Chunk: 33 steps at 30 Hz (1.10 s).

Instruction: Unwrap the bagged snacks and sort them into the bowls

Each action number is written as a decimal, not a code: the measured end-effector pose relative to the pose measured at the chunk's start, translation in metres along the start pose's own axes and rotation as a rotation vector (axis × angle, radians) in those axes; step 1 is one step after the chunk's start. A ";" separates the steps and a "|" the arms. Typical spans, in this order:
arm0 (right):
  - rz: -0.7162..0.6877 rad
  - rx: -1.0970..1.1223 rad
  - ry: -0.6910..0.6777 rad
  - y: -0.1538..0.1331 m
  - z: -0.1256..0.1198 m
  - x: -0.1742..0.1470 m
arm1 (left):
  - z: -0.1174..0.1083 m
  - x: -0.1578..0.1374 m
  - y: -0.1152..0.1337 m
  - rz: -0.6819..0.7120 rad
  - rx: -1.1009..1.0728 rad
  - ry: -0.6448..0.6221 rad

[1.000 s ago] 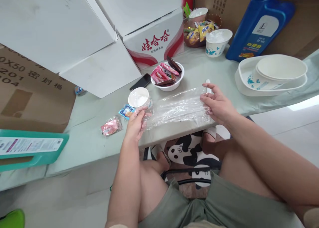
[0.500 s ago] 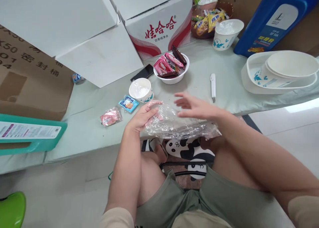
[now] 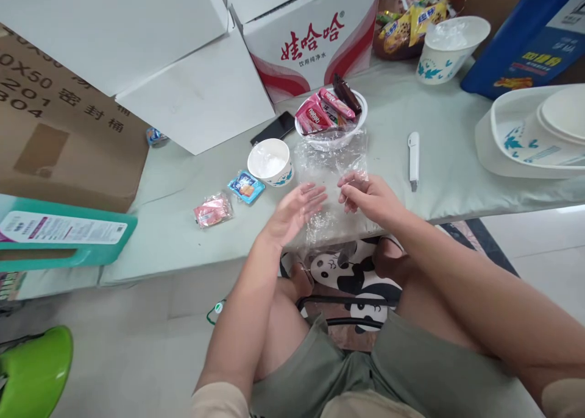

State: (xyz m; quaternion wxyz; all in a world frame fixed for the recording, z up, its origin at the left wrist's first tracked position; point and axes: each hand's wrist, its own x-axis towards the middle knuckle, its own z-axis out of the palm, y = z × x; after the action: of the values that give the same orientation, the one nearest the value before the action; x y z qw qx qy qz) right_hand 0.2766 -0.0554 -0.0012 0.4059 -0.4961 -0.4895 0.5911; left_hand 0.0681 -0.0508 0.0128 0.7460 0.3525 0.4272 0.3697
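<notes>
A clear plastic bag [image 3: 329, 160] is spread over the near edge of the cloth-covered table and reaches up to the bowl of snacks. My right hand [image 3: 371, 198] is closed in a pinch at the bag's right side, thumb against fingers. My left hand [image 3: 297, 214] is open, its fingers stretched over the bag's left edge. Just beyond the bag stands a white bowl [image 3: 333, 142] with pink and brown wrapped wafers [image 3: 322, 110]. A paper cup [image 3: 270, 165] with crumpled clear plastic inside stands to the left of the bag.
Left of the cup lie a blue snack packet [image 3: 247, 186] and a pink one [image 3: 213, 210]. A dark phone [image 3: 274, 128] lies behind it. A white utility knife [image 3: 414, 161] is to the right, near a white tub [image 3: 516, 168] holding cups. Boxes [image 3: 315, 46] line the back.
The bunched plastic bag has been spread out away from me toward the bowl. My left hand has come off the bag with fingers straight; my right hand has closed at its side.
</notes>
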 end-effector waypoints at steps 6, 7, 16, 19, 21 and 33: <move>-0.138 -0.204 0.056 0.010 -0.007 0.005 | -0.002 0.020 -0.010 -0.019 0.277 0.103; -0.156 -0.235 0.062 0.012 -0.009 0.005 | -0.004 0.021 -0.011 -0.014 0.282 0.082; -0.628 -0.549 0.065 0.021 -0.019 -0.004 | -0.003 0.032 -0.014 0.014 0.193 0.029; -0.625 -0.441 0.124 0.018 -0.018 -0.004 | -0.004 0.036 -0.011 0.131 0.081 0.083; -0.491 -0.316 0.138 0.016 -0.018 0.000 | -0.005 0.037 -0.009 0.144 0.035 0.080; -0.003 -0.063 0.167 0.012 -0.018 0.009 | -0.022 0.035 -0.012 0.177 0.235 0.131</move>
State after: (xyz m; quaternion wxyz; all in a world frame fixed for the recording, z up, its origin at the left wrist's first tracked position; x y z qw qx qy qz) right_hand 0.2927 -0.0459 -0.0151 0.4305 -0.5553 -0.4730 0.5316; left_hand 0.0644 -0.0217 -0.0188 0.6345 0.4489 0.4826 0.4038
